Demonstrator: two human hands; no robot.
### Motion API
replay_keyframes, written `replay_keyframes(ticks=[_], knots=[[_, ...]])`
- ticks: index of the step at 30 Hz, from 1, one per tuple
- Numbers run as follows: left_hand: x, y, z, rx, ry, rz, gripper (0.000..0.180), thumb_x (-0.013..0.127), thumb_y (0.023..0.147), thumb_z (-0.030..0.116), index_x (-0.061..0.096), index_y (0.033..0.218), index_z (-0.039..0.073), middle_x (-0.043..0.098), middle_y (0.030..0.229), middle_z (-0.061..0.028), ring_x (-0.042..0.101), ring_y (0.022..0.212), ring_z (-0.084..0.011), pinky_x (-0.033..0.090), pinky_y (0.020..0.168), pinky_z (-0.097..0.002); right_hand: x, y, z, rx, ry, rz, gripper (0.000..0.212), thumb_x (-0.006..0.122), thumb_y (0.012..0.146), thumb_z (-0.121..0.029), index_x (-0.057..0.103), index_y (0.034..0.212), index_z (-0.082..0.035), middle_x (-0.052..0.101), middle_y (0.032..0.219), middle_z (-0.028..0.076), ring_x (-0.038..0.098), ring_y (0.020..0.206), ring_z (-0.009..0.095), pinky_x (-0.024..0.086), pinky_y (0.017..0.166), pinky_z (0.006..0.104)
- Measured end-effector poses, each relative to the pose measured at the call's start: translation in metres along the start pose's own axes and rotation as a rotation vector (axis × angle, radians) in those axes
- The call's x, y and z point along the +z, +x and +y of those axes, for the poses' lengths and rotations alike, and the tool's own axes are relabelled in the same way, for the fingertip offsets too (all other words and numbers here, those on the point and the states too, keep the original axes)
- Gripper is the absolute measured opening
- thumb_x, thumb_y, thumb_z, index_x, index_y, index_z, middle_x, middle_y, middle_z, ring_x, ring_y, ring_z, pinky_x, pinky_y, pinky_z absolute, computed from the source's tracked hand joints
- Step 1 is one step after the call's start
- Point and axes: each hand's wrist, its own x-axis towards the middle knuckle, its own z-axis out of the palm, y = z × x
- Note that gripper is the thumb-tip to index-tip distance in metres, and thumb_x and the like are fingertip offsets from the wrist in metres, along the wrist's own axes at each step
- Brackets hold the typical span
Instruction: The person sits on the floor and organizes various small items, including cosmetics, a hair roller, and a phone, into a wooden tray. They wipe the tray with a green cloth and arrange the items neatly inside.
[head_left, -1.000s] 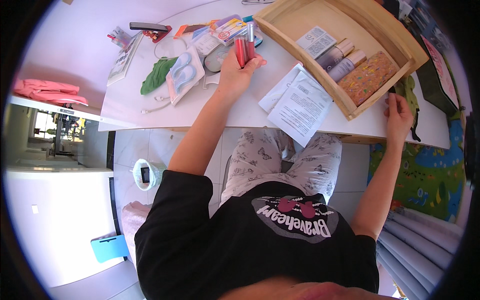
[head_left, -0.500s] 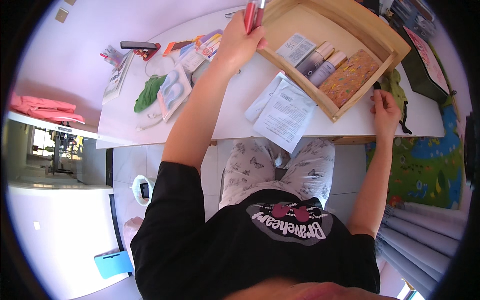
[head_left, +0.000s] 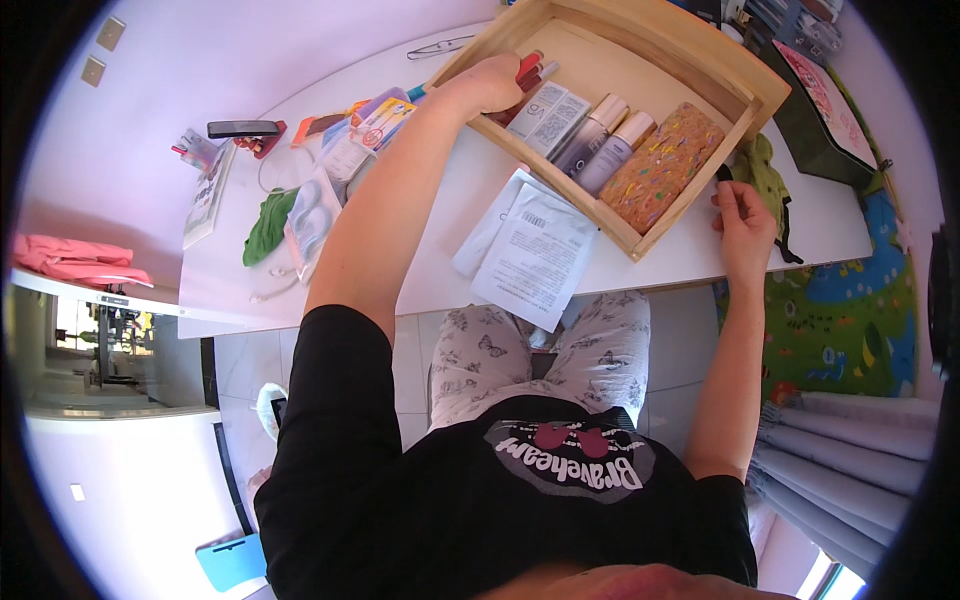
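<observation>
My left hand reaches over the near left wall of a wooden tray, closed around red lip gloss tubes. The tubes are down inside the tray's left corner, partly hidden by the fingers. Beside them lie pale printed boxes, two bottles with gold caps and a brown speckled block. My right hand rests by the tray's right corner with its fingers curled in. A small black piece touches its fingertips; whether they grip it cannot be made out. A green cloth item lies behind that hand.
White sachets overhang the table's near edge. To the left are a clear palette, a green cloth, colourful packets, a stapler and a pen holder. A dark box stands at the right.
My left hand has lowered the lip gloss tubes from above the tray's rim into its left corner, beside the boxes. My right hand keeps its place by the tray. The whole view has shifted slightly.
</observation>
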Motion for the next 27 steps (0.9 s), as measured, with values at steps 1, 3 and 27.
replay_keyframes(ticks=[1, 3, 27], knots=[[0.004, 0.003, -0.006, 0.008, 0.028, 0.022, 0.026, 0.064, 0.082, 0.008, 0.055, 0.105, -0.001, 0.065, 0.091, -0.0142, 0.065, 0.081, -0.0220, 0.051, 0.068, -0.0345, 0.000, 0.000, 0.000, 0.004, 0.006, -0.008, 0.018, 0.061, 0.093, -0.019, 0.065, 0.094, -0.001, 0.062, 0.074, 0.000, 0.049, 0.057, 0.005, 0.042, 0.053, 0.0210], [0.007, 0.003, -0.007, 0.015, 0.065, 0.036, 0.027, 0.064, 0.082, 0.009, 0.057, 0.106, -0.001, 0.066, 0.093, -0.0154, 0.064, 0.085, -0.0241, 0.050, 0.073, -0.0360, 0.000, -0.001, -0.002, 0.010, 0.007, -0.014, 0.018, 0.061, 0.093, -0.019, 0.065, 0.094, -0.001, 0.062, 0.074, 0.000, 0.049, 0.058, 0.005, 0.042, 0.053, 0.0210], [0.009, -0.028, 0.010, -0.018, 0.167, 0.230, 0.029, 0.061, 0.087, 0.027, 0.065, 0.106, 0.006, 0.067, 0.099, -0.0180, 0.064, 0.097, -0.0341, 0.051, 0.082, -0.0433, 0.074, 0.028, -0.138, -0.474, -0.172, -0.528, 0.021, 0.062, 0.089, -0.008, 0.065, 0.109, -0.004, 0.068, 0.090, 0.006, 0.060, 0.076, 0.013, 0.050, 0.068, 0.0265]])
